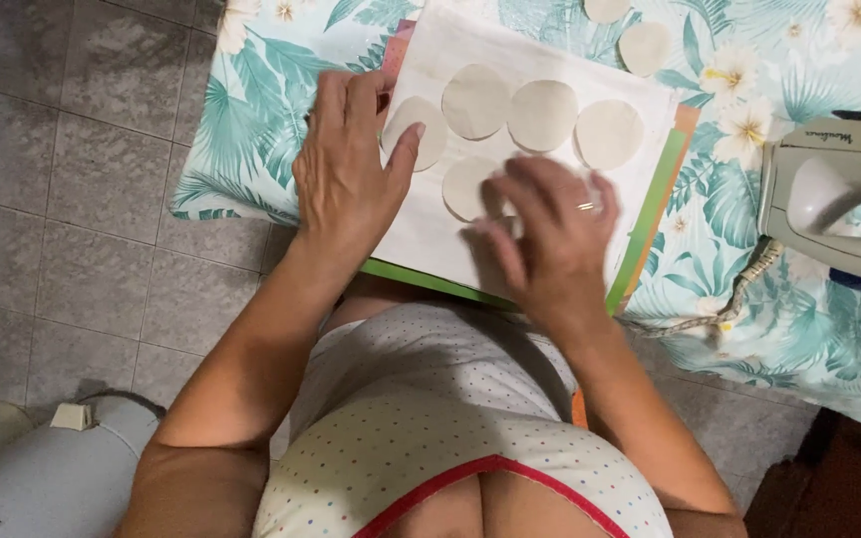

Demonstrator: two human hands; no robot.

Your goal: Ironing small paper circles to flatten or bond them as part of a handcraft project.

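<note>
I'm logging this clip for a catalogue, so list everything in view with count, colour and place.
Fabric circles: five on the sheet, two above it, cream.
White sheet: one, under the circles, mid-table.
Green board: one, beneath the sheet.
Tablecloth: one, teal leaf print, covering the table.
Iron: one, grey-white, right edge.
Appliance: one, pale grey, on the floor, bottom left.
Left hand: flat on the sheet's left side.
Right hand: ringed, fingers on the lowest circle.

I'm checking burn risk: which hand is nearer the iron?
Right. The right hand rests on the white sheet, with bare cloth between it and the iron; the left hand lies farther away, at the sheet's other edge.
</note>
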